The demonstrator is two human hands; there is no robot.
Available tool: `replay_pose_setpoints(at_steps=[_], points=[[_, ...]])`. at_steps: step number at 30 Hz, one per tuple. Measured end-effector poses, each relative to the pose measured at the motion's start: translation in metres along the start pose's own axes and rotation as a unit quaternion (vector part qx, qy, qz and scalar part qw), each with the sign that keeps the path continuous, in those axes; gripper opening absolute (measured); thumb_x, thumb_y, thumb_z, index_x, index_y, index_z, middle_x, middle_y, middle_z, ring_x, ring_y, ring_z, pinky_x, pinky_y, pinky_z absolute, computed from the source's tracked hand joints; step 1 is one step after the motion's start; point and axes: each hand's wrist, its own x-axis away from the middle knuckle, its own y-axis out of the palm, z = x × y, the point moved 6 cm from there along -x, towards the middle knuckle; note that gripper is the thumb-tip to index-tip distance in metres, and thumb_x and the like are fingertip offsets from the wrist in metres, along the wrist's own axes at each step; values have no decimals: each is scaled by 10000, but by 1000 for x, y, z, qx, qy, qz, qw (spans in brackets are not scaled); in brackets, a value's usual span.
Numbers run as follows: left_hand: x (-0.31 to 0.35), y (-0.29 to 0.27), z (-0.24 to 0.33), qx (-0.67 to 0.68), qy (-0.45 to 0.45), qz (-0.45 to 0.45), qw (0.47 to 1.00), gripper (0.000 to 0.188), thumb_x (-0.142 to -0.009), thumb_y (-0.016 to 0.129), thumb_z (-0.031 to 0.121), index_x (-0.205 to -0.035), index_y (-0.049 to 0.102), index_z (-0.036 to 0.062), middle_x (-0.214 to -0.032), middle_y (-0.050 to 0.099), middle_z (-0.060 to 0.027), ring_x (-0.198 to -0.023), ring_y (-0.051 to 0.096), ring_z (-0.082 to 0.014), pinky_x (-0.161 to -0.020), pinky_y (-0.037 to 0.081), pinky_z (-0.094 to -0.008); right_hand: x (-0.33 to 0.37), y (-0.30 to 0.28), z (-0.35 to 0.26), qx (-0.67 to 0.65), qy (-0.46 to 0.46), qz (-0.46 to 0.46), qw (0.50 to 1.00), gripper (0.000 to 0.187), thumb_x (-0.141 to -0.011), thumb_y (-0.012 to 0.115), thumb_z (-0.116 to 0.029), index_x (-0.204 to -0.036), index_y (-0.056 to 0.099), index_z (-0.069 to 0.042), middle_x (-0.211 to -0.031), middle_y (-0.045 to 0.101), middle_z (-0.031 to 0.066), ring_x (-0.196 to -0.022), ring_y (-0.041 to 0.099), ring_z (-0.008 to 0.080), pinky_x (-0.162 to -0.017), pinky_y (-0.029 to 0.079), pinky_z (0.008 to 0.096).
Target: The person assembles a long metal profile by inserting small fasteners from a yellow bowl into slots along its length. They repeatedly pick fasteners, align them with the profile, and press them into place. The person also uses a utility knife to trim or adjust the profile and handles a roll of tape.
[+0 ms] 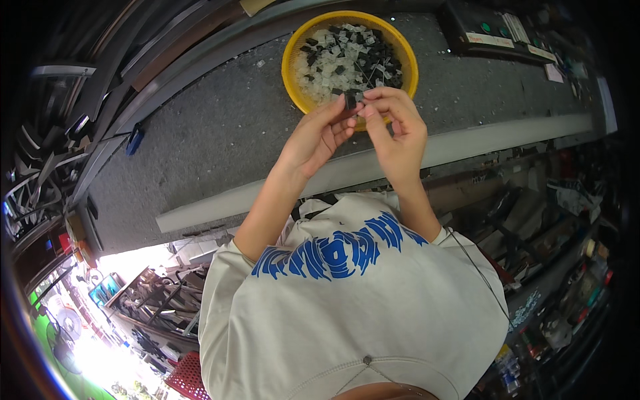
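My left hand is closed in a pinch on a small black block-like piece, over the near rim of a yellow basket. Close beside it, my right hand has thumb and forefinger pressed together; what lies between them, if anything, is too small to make out. The yellow round basket stands on the grey bench and holds a heap of small clear and black pieces. Thin rod-like bits lie among them.
A pale strip runs along the front edge of the grey bench top. A dark box with green buttons stands at the far right. Long metal profiles lean at the left, near a blue-handled tool.
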Motion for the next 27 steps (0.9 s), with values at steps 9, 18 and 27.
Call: replay_pose_setpoints(at_steps=[9,18,27], points=[[17,-10,-1,53,29,-7,998,275,-1029,609,278,-1144,626,28,-1049,690,-54,-878,638,-87,-802,564,-244,2,22,-21,34,-44,-61,997,38,-820,694,6,-816,671,36,-1013,667,122,-860,679,195,-794,531,301],[31,-14,-2,44,68,-4,997,254,-1029,607,259,-1131,641,29,-1009,681,-34,-864,626,-84,-827,545,-252,8,33,-24,60,-39,-113,991,23,-823,690,26,-834,671,32,-991,670,125,-845,681,198,-767,531,292],[61,-41,-2,21,125,24,992,273,-1009,639,249,-1132,666,6,-984,684,-36,-827,622,-104,-775,519,-250,23,68,-20,-22,25,-199,980,52,-933,637,5,-919,637,56,-1068,637,126,-938,599,167,-825,478,263]])
